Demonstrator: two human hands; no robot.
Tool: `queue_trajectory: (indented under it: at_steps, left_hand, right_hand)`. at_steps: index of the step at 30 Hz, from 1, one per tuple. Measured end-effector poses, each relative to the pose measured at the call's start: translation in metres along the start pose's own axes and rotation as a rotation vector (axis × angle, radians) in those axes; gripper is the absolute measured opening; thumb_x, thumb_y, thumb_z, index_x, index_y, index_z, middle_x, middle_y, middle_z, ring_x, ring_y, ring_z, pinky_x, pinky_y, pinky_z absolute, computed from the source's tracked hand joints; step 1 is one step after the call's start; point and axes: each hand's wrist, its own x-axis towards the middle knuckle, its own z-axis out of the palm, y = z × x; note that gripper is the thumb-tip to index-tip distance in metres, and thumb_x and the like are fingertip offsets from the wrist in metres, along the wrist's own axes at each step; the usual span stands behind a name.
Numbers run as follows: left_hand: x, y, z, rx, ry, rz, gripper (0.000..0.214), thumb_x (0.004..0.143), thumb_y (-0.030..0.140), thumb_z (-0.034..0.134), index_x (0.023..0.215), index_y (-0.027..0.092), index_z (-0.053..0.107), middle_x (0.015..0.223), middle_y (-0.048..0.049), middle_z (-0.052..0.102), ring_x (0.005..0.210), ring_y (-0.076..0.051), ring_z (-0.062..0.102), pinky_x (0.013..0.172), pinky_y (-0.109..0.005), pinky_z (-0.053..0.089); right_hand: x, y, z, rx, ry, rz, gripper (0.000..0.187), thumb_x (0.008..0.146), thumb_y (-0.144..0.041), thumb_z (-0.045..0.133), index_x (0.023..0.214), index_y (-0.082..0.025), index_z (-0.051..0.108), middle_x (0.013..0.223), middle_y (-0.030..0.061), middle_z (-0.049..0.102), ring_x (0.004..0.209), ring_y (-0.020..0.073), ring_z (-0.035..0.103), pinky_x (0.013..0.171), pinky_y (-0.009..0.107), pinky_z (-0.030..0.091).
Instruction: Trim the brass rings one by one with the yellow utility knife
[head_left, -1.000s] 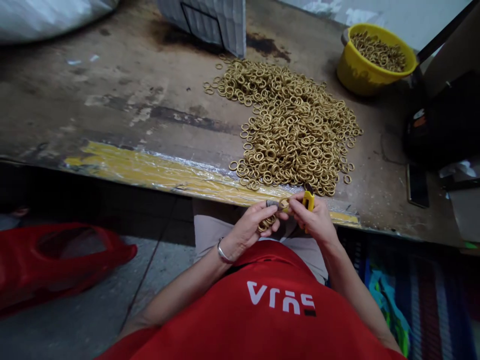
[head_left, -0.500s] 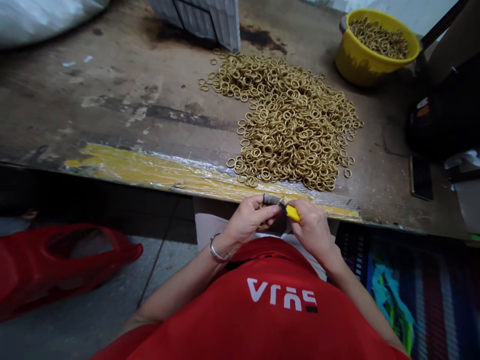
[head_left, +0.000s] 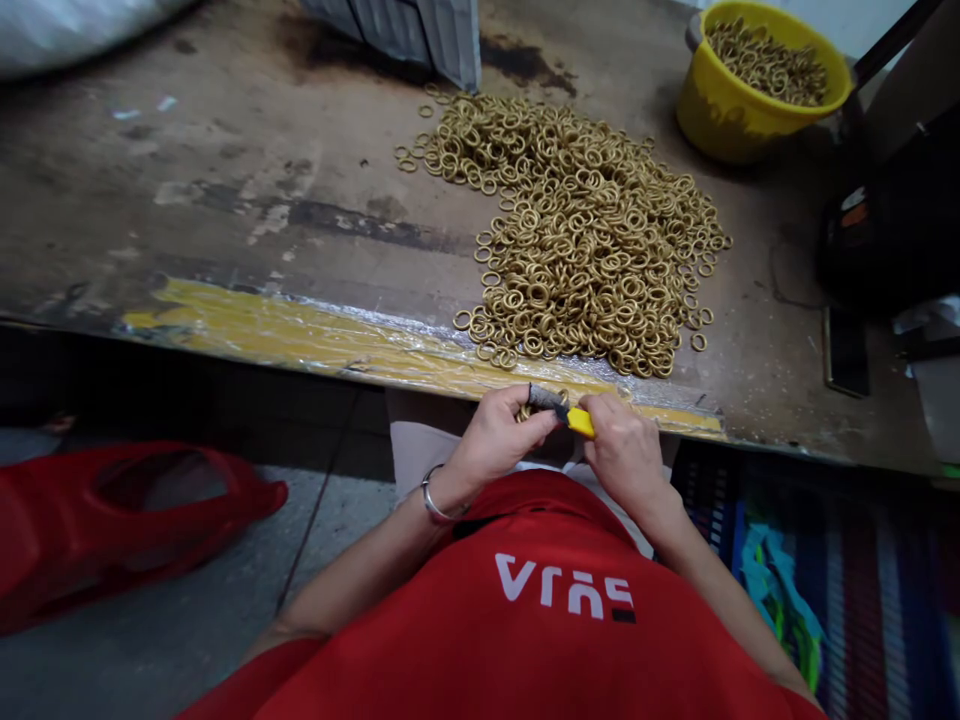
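"Hands?"
"The left hand (head_left: pixel 491 432) curls round a few gold rings (head_left: pixel 524 411); the right hand (head_left: pixel 626 448) clasps a yellow cutter (head_left: pixel 581 422), its tip by the left's wrapped finger (head_left: pixel 544 397)."
"Beyond?"
"A ring heap (head_left: pixel 589 240) on the table (head_left: pixel 240 190) — then a yellow tub (head_left: pixel 712 115) holding more."

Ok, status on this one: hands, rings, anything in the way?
Right hand gripping yellow cutter. Left hand holding golden rings, one finger wrapped. Ring pile on table beyond the hands. Nothing visibly blocking.

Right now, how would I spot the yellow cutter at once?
Find the brown table, then its heap of gold rings. Just below, by the table's front edge, the right hand grips the cutter: bright yellow and dark-tipped, unlike the round rings.
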Motion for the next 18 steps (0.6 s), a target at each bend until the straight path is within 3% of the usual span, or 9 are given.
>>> queue_trajectory:
  at_steps: [3, 7, 9, 12, 14, 18]
  left_hand:
    - [-0.007, 0.006, 0.000, 0.045, 0.013, 0.079, 0.016, 0.077, 0.030, 0.065, 0.074, 0.014, 0.066, 0.058, 0.0026, 0.058, 0.052, -0.009, 0.049, 0.052, -0.022, 0.040]
    - [-0.021, 0.016, 0.000, 0.071, -0.054, 0.215, 0.013, 0.079, 0.025, 0.069, 0.073, 0.014, 0.068, 0.069, -0.0004, 0.066, 0.066, -0.011, 0.056, 0.065, -0.023, 0.046]
    - [-0.022, 0.015, -0.002, 0.006, -0.119, 0.168, 0.015, 0.080, 0.026, 0.070, 0.073, 0.014, 0.067, 0.067, 0.0003, 0.064, 0.063, -0.010, 0.054, 0.062, -0.022, 0.044]
    - [-0.013, 0.003, -0.007, -0.251, -0.176, -0.019, 0.027, 0.084, 0.038, 0.069, 0.072, 0.015, 0.061, 0.056, 0.0036, 0.053, 0.048, -0.006, 0.043, 0.046, -0.018, 0.033]
    - [-0.005, -0.008, -0.010, -0.430, -0.173, -0.106, 0.033, 0.084, 0.044, 0.069, 0.073, 0.015, 0.059, 0.055, 0.0044, 0.050, 0.044, -0.005, 0.037, 0.040, -0.017, 0.025]
    - [0.000, -0.021, -0.015, -0.680, -0.112, -0.124, 0.032, 0.076, 0.039, 0.079, 0.083, 0.015, 0.058, 0.070, 0.0012, 0.060, 0.047, -0.004, 0.044, 0.038, -0.015, 0.024]
  right_hand:
    - [0.011, 0.002, 0.000, -0.033, -0.034, 0.048, 0.020, 0.090, -0.010, 0.051, 0.102, -0.018, 0.066, 0.099, 0.0090, 0.073, 0.079, 0.0206, 0.064, 0.063, 0.030, 0.031]
    - [0.035, 0.020, 0.000, -0.082, -0.050, 0.233, 0.019, 0.093, -0.012, 0.051, 0.101, -0.015, 0.068, 0.092, 0.0118, 0.074, 0.074, 0.0211, 0.064, 0.062, 0.031, 0.030]
    - [0.047, 0.028, 0.000, -0.012, 0.049, 0.204, 0.017, 0.094, -0.015, 0.052, 0.101, -0.016, 0.068, 0.091, 0.0108, 0.073, 0.078, 0.0214, 0.064, 0.065, 0.030, 0.034]
    - [0.063, 0.027, 0.002, 0.118, 0.181, 0.042, 0.018, 0.096, -0.018, 0.051, 0.101, -0.017, 0.067, 0.095, 0.0091, 0.072, 0.086, 0.0214, 0.064, 0.073, 0.029, 0.039]
    - [0.074, 0.019, 0.006, 0.134, 0.202, -0.008, 0.016, 0.095, -0.020, 0.052, 0.100, -0.017, 0.067, 0.097, 0.0091, 0.071, 0.087, 0.0213, 0.063, 0.073, 0.029, 0.039]
    - [0.095, 0.004, 0.013, 0.050, 0.159, 0.007, 0.013, 0.094, -0.020, 0.055, 0.097, -0.016, 0.067, 0.098, 0.0097, 0.070, 0.083, 0.0210, 0.062, 0.067, 0.030, 0.036]
